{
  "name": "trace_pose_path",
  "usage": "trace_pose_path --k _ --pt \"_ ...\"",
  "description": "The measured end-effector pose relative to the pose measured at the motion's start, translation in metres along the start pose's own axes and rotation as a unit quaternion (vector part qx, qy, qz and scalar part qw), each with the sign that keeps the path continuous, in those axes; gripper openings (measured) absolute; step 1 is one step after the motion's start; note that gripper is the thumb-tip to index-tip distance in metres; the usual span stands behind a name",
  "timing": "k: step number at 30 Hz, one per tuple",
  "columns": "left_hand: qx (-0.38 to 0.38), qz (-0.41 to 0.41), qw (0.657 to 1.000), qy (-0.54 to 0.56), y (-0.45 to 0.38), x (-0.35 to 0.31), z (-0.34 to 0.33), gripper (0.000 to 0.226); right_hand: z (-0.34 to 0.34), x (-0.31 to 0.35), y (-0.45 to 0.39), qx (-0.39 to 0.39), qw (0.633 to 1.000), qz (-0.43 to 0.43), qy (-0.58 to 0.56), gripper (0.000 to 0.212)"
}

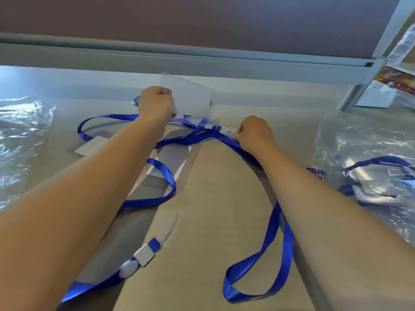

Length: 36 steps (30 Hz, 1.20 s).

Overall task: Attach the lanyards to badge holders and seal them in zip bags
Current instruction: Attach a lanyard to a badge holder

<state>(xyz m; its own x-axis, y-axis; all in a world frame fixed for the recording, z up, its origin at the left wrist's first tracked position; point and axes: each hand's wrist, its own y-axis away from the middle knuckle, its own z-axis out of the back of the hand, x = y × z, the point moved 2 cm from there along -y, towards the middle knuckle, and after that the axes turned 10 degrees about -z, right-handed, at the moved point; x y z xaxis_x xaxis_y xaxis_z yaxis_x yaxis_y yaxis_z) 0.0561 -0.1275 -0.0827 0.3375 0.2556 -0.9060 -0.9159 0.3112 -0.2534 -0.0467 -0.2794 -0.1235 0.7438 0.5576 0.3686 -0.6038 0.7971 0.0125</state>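
Closest to me, a spare blue lanyard [143, 254] lies on the grey table [213, 221] with its white clamp, white button and clear plastic strap end showing beside my left forearm. A long blue loop of the lanyard I am working on [278, 239] trails back along my right forearm. Past that, two white cards [170, 162] rest flat on the table under the ribbons. My right hand [253, 133] has its fingers curled tight, pinching the clear strap end of that lanyard, right at the lower edge of the badge holder [190, 97]. My left hand [156, 103] is a closed fist gripping the holder's left edge, keeping the frosted clear sleeve tilted up off the table. To the left lies crumpled clear plastic [22, 140]; to the right, a zip bag [370, 176] already contains a blue lanyard and holder. Farthest right, packaged goods [395, 81] carry red and orange print, too blurred for me to read any writing.
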Motion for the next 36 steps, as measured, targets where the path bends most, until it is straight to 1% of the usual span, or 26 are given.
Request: trace_pose_path --k 2,5,7,9,11,13,15,18,19,22,24,26,29,30,32,34,36 --pt "-0.015 0.003 1.0 0.003 0.001 -0.001 0.002 0.028 0.009 -0.001 0.002 -0.027 0.998 -0.009 -0.059 0.01" --pt "-0.014 0.008 0.999 0.037 0.007 -0.006 0.007 0.024 0.033 -0.001 0.013 -0.085 0.986 -0.004 -0.144 0.014" --pt "-0.001 0.018 0.997 0.075 0.014 -0.015 0.013 0.019 0.05 0.0 0.022 -0.119 0.97 0.007 -0.212 0.007" --pt "0.01 0.041 0.992 0.115 0.021 -0.025 0.021 0.017 0.065 0.004 0.033 -0.133 0.95 0.019 -0.281 0.009" --pt "0.025 0.068 0.986 0.149 0.031 -0.037 0.029 0.022 0.081 0.011 0.046 -0.121 0.935 0.033 -0.332 0.017" --pt "0.039 0.085 0.982 0.167 0.041 -0.046 0.039 0.026 0.097 0.02 0.064 -0.082 0.92 0.054 -0.38 0.026" --pt "0.059 0.086 0.974 0.2 0.059 -0.055 0.057 0.024 0.111 0.031 0.093 -0.034 0.906 0.077 -0.414 0.027" --pt "0.096 0.112 0.961 0.233 0.073 -0.056 0.064 0.018 0.11 0.04 0.111 0.03 0.899 0.08 -0.43 0.024" --pt "0.109 0.11 0.957 0.245 0.082 -0.059 0.069 0.019 0.11 0.044 0.122 0.047 0.897 0.079 -0.433 0.024" --pt "0.144 0.082 0.944 0.286 0.105 -0.068 0.083 0.038 0.107 0.056 0.151 0.089 0.887 0.089 -0.444 0.021" --pt "0.168 0.069 0.938 0.297 0.119 -0.072 0.092 0.044 0.1 0.063 0.165 0.106 0.895 0.087 -0.424 0.018" --pt "0.192 0.063 0.931 0.303 0.129 -0.074 0.102 0.038 0.094 0.068 0.178 0.114 0.906 0.083 -0.399 0.012" --pt "0.231 0.06 0.924 0.299 0.14 -0.076 0.114 0.014 0.092 0.074 0.193 0.105 0.913 0.094 -0.383 0.014" --pt "0.228 0.061 0.928 0.288 0.142 -0.076 0.117 0.01 0.092 0.075 0.197 0.101 0.916 0.098 -0.376 0.016" --pt "0.189 0.057 0.946 0.256 0.143 -0.075 0.121 0.013 0.092 0.078 0.205 0.094 0.921 0.106 -0.363 0.019" --pt "0.153 0.031 0.961 0.229 0.145 -0.077 0.124 0.006 0.091 0.082 0.212 0.091 0.921 0.11 -0.361 0.022" --pt "0.121 0.004 0.971 0.207 0.146 -0.077 0.126 0.005 0.09 0.084 0.217 0.086 0.92 0.111 -0.366 0.023"
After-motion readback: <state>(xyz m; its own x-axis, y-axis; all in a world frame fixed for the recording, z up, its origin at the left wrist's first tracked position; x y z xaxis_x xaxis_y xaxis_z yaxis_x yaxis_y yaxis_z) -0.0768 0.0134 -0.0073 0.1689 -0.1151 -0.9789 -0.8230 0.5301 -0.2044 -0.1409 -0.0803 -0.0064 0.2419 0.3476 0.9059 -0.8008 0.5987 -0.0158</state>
